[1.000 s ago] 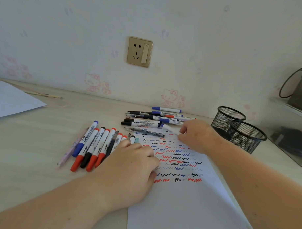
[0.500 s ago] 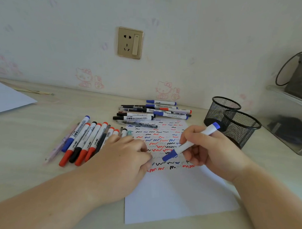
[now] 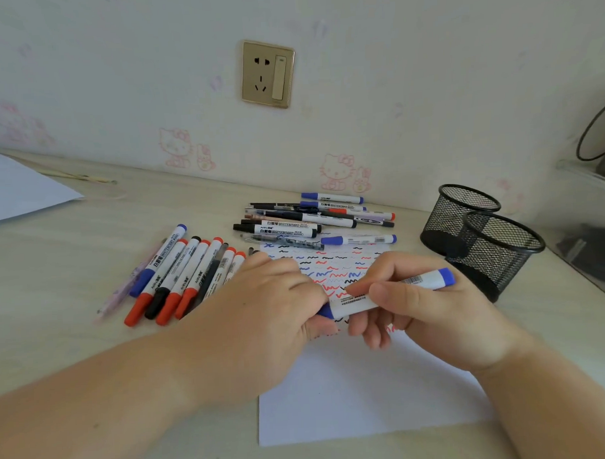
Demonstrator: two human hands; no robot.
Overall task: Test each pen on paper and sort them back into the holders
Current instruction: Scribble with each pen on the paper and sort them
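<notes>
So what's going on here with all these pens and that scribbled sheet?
A person is testing markers one at a time. The right hand holds a blue-capped whiteboard marker over the paper, and the left hand grips its cap end, apparently to pull the cap off. The sheet already carries rows of red, blue and black squiggles. Two groups of pens lie on the desk, and the two mesh holders look empty.

I am at a desk in what looks like a home bedroom or study. My pale wood-grain desk (image 3: 72,258) stands against a wall (image 3: 426,70) papered with faded pink cartoon cats. A brass-coloured wall socket (image 3: 267,74) with a switch sits above it. Two black mesh pen holders (image 3: 479,237) stand on the desk.
</notes>
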